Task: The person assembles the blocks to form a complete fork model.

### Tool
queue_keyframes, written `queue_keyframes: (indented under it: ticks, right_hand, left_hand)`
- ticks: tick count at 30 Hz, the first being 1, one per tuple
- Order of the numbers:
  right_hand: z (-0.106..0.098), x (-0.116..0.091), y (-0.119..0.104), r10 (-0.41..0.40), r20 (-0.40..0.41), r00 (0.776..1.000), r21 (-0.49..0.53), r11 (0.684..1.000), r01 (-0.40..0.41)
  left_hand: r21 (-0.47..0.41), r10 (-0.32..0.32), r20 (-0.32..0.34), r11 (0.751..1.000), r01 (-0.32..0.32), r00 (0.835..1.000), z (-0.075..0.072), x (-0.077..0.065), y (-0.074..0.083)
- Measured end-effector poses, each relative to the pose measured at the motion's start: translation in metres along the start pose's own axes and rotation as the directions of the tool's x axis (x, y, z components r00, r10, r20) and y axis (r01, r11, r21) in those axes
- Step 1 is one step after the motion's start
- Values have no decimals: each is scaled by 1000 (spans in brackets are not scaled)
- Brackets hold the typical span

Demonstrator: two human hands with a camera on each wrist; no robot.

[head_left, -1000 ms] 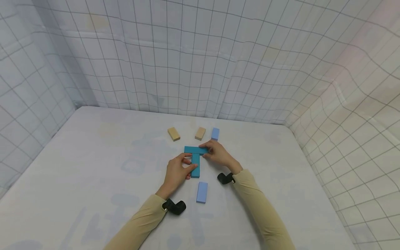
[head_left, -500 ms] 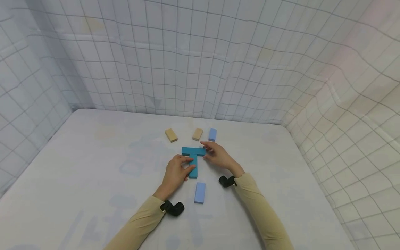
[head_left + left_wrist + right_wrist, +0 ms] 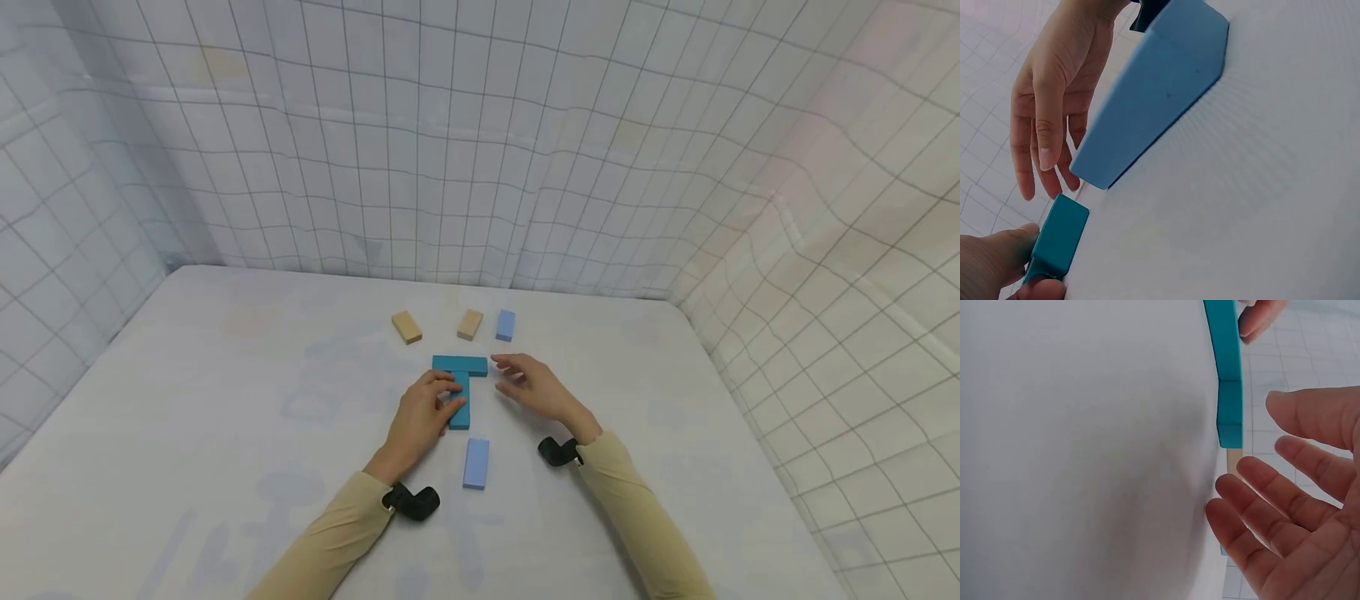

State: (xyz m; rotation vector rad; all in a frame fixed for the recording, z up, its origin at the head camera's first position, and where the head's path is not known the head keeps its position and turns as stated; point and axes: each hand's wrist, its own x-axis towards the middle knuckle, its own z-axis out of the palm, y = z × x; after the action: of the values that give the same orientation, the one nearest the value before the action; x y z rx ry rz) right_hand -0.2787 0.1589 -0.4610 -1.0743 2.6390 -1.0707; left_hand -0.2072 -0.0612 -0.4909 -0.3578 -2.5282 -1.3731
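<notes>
Left hand (image 3: 417,413) pinches teal stem block (image 3: 461,419) | right hand (image 3: 538,388), fingers loosely spread, hovers just beside teal crossbar block (image 3: 460,364) | both meet T-wise | apparently aligning; next seemingly needs gentle left release

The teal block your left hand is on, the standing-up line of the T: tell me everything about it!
The stem block is teal, long and straight-edged, with plain, smooth-looking sides; its material is unclear. It lies flat on the white surface, pointing away from the person. Its far end seems to meet the crosswise teal block. The left hand holds it, hiding part.
</notes>
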Motion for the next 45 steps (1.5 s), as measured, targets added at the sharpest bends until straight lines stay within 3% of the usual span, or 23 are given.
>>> queue_keyframes:
  ticks: [7,17,30,45]
  right_hand:
    - [0,-16,-11,-29,-8,1000,-13,1000,29]
    - [6,-41,-27,-137,-1,991,-49,989,136]
    - [17,-72,-53,-158,78,984,-184,968,170]
    - [30,-97,-64,-242,177,954,-278,917,285]
  left_hand:
    - [118,57,-23,992,-54,998,1,1,1]
    - [259,26,9,965,-28,1000,-5,2,3]
    - [293,16,90,955,-42,996,-12,3,3]
    - [242,2,82,970,-21,997,-13,3,1]
